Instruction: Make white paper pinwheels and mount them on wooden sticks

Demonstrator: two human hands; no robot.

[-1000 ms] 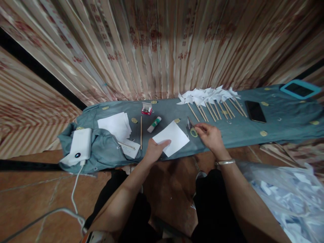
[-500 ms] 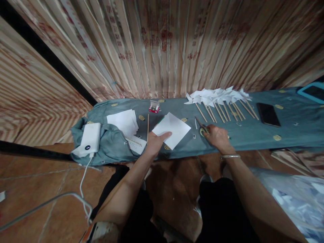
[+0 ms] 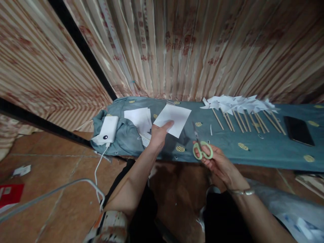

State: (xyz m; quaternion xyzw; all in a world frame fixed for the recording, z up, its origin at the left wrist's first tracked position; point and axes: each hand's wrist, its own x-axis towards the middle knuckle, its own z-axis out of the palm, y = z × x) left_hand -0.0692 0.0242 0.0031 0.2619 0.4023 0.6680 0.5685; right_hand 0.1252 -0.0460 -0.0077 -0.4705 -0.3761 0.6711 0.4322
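My left hand (image 3: pixel 160 136) pinches a square white sheet of paper (image 3: pixel 178 116), thumb on top, above the cloth-covered bench. In my right hand (image 3: pixel 216 160) is a pair of scissors (image 3: pixel 202 150) with pale green handles. Their blades point up and away from me, to the right of the paper; they do not touch it. The fingers of that hand lie behind the handle loops. Left of the held sheet lies a stack of white paper (image 3: pixel 138 118). Farther right, several white paper pinwheels (image 3: pixel 238 103) on wooden sticks lie in a row.
A white power bank (image 3: pixel 109 130) with a cable rests at the bench's left end. A black phone (image 3: pixel 298 130) lies at the right. A thin white paper strip (image 3: pixel 211 130) is on the blue-green cloth (image 3: pixel 273 152). A pleated curtain (image 3: pixel 174 50) hangs behind.
My right hand has lifted the scissors off the cloth and brought them nearer to me. The held paper has been raised and turned somewhat. The camera view has shifted left.
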